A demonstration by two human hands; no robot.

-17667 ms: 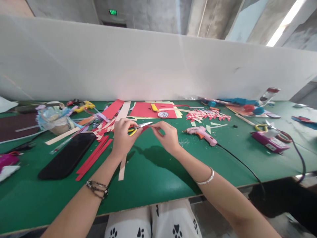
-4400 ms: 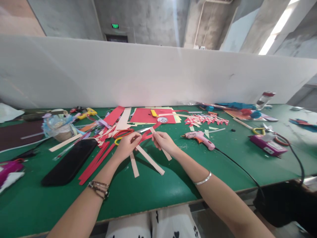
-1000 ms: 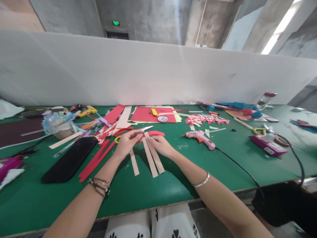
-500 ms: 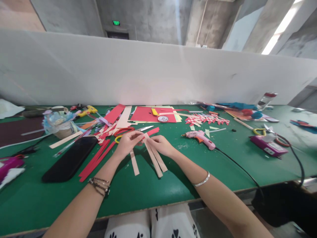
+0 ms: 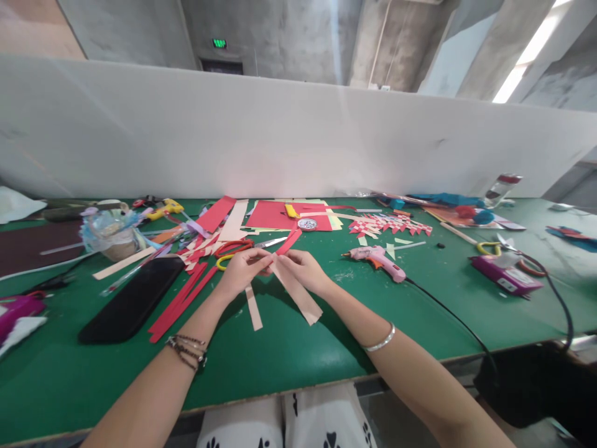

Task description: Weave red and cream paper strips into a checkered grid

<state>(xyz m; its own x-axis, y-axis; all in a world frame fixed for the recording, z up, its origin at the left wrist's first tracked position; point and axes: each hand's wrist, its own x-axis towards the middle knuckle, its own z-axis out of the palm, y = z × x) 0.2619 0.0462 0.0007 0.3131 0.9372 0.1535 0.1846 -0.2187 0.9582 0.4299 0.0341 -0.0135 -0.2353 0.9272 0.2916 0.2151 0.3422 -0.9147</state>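
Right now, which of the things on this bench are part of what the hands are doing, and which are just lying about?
In hand:
- left hand and right hand, pinching beige paper strips crossed with a red strip
- loose beige strip beside them
- scissors just behind

Lying about:
- pink glue gun
- black case
- woven red-and-cream piece
- yellow glue gun

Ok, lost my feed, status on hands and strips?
Both hands pinching beige strips and red strip. Scissors just behind. One loose strip beside.
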